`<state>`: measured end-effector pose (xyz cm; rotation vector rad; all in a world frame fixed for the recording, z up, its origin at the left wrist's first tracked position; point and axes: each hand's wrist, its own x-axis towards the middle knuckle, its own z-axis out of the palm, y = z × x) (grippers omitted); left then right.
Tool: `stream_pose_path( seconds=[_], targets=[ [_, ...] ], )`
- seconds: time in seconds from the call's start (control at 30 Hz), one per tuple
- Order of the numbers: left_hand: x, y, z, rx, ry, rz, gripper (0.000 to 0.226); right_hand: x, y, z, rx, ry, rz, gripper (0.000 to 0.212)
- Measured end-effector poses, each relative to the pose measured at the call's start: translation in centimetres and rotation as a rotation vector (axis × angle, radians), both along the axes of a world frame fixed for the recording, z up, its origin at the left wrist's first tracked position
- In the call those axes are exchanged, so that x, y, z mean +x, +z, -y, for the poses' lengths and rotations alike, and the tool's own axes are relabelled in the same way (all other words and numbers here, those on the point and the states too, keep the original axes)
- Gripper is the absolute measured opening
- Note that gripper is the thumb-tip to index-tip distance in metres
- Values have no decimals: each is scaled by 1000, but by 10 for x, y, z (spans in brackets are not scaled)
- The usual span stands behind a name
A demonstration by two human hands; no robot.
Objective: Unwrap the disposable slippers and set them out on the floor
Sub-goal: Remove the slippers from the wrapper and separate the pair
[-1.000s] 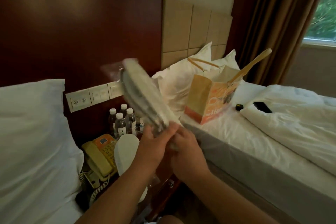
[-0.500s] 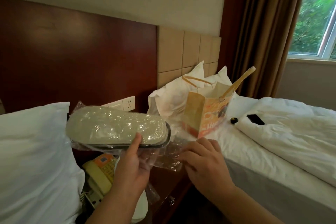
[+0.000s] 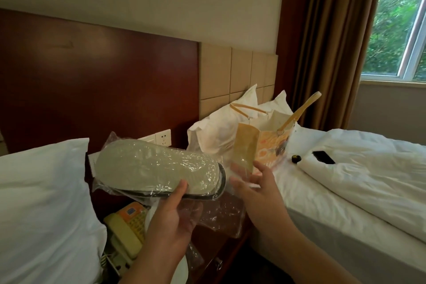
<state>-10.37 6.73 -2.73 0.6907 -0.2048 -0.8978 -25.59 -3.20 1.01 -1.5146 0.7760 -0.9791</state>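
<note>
1 slipper pack (image 3: 159, 173), still wrapped; 2 hands in view.
Left hand (image 3: 170, 219) grips the pack above the counter (image 3: 208, 249), thumb on top. Right hand (image 3: 255, 189) is spread wide beside it; 0.5 s ago it was lower, on the loose wrap.

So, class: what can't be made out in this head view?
Head view:
Slippers: one or two, crinkled wrap hides it.
Floor: cut off by the bottom edge.
Phone: partly behind left hand.
Black item on bed: too small to identify.
</note>
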Motion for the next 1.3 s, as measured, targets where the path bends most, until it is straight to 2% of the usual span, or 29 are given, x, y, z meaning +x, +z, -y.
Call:
stream_pose_path(
  seconds=[0.1,0.17,0.3,0.43,0.5,0.57,0.63,0.67,0.7,0.77,0.83,0.9,1.03,1.13,1.3],
  targets=[
    [-4,-2,-3,-1,-65,50,12,-1,14,11,-108,-107,-18,31],
    [-4,-5,-6,3,-73,55,10,-3,23,19,-50,-106,68,14],
    [0,-7,-9,46,-54,37,27,-5,32,25,88,-2,100,15],
    [0,-3,-6,81,-59,6,25,-2,28,23,196,-18,184,17],
    [-1,-2,-5,88,-44,-14,25,-1,21,21,27,-192,83,16],
    [-1,-2,-3,89,-22,-26,27,-2,14,13,-273,-324,5,17],
    [-2,-1,-3,76,-1,-22,26,-2,6,3,-595,-300,-101,22],
    [-2,-2,-2,74,12,-12,27,-1,2,-1,-704,-246,-205,21],
    [-2,-2,-2,75,25,-1,30,1,-1,-5,-728,-167,-301,21],
    [-4,-3,-2,76,57,11,39,5,-2,-9,-499,10,-375,24],
    [-5,-4,-3,80,73,28,46,8,0,-9,-185,142,-264,34],
    [-7,-6,-5,91,66,75,45,12,3,-7,-45,227,-141,39],
    [-11,-7,-9,116,37,129,37,15,4,-7,170,296,142,27],
    [-14,-7,-10,130,-8,142,37,16,1,-3,194,285,211,23],
    [-16,-8,-11,158,-30,143,39,12,-5,1,197,344,218,40]
  ],
)
